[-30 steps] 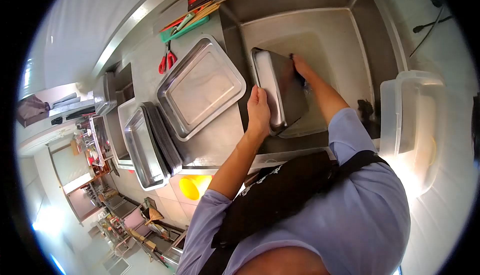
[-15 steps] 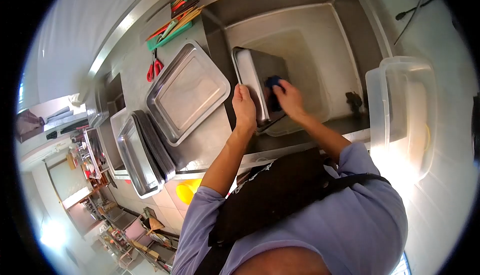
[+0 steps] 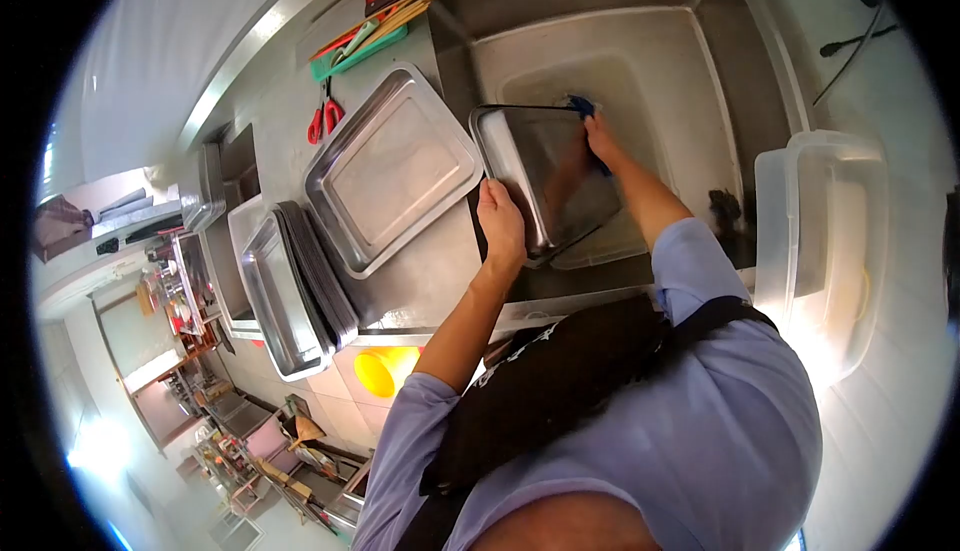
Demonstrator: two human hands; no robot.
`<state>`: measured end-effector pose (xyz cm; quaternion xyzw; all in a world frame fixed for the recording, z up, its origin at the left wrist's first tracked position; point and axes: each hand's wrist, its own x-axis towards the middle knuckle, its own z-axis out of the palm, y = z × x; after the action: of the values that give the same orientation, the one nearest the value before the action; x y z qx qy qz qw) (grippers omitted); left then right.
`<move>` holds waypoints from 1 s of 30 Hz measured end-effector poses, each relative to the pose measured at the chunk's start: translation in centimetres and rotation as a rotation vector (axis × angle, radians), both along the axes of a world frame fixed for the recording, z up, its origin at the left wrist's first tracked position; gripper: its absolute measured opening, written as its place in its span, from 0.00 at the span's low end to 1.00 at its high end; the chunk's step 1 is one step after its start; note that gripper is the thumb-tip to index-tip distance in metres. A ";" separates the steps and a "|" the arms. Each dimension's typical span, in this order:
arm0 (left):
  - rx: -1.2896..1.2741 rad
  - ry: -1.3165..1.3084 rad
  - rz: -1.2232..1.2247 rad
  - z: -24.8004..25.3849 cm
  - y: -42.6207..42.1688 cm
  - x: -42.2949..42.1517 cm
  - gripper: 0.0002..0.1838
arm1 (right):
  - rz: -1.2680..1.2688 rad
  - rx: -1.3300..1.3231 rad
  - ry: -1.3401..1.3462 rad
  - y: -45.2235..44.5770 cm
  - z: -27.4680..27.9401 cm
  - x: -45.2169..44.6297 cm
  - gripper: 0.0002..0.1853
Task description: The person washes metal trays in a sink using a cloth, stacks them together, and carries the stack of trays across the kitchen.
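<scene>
Fingers closed, a person's left hand (image 3: 502, 226) grips the rim of a rectangular silver metal tray (image 3: 545, 146) tilted in a stainless-steel sink (image 3: 690, 81), while the right hand (image 3: 600, 138) clutches a dark-blue cloth (image 3: 581, 105) at the tray's edge.

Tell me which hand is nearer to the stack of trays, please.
Left. The left hand holds the tilted tray on its side toward the stack of trays; the right hand, with a blue cloth or pad, is farther, across that tray.
</scene>
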<state>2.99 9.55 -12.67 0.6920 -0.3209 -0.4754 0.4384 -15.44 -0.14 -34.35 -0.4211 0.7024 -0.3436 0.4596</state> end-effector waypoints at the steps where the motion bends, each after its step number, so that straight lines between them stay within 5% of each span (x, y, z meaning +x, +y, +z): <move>1: -0.007 -0.010 0.031 0.0 -0.2 -0.1 0.14 | 0.055 0.147 -0.021 1.1 1.2 -1.0 0.29; 8: 0.025 0.009 -0.002 1.9 -0.9 -1.3 0.18 | 0.222 0.305 0.340 10.7 3.9 -1.3 0.24; 14: 0.178 0.167 -0.185 3.0 -1.6 -2.4 0.28 | 0.049 -0.330 0.226 13.6 17.4 3.2 0.20; 18: 0.136 -0.040 -0.401 7.3 -0.3 -1.8 0.26 | -0.113 -0.641 0.330 8.2 20.3 2.8 0.21; 20: 0.085 -0.027 -0.442 10.0 0.3 -1.0 0.25 | -0.218 -0.633 0.319 4.7 18.3 1.1 0.20; 21: 0.067 -0.062 -0.458 11.1 0.7 -0.3 0.25 | -0.067 -0.370 0.181 4.0 20.2 -0.9 0.19; 23: 0.045 -0.062 -0.461 12.3 1.6 1.8 0.25 | -0.185 -0.265 0.029 3.3 19.1 -2.3 0.23; 26: -0.002 0.055 -0.411 13.6 2.5 4.2 0.25 | -0.206 -0.325 -0.035 2.1 15.4 -4.6 0.24; 29: 0.007 0.170 -0.297 15.1 3.3 5.6 0.25 | -0.293 -0.131 -0.417 4.9 18.6 -4.5 0.22; 30: -0.007 0.200 -0.250 15.3 3.3 5.8 0.26 | -0.296 -0.214 -0.353 5.4 17.3 -4.0 0.21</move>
<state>8.80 12.85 2.60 0.5944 -0.3609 -0.5917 0.4078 -19.40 5.29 -17.01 -0.2935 0.6251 -0.5475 0.4726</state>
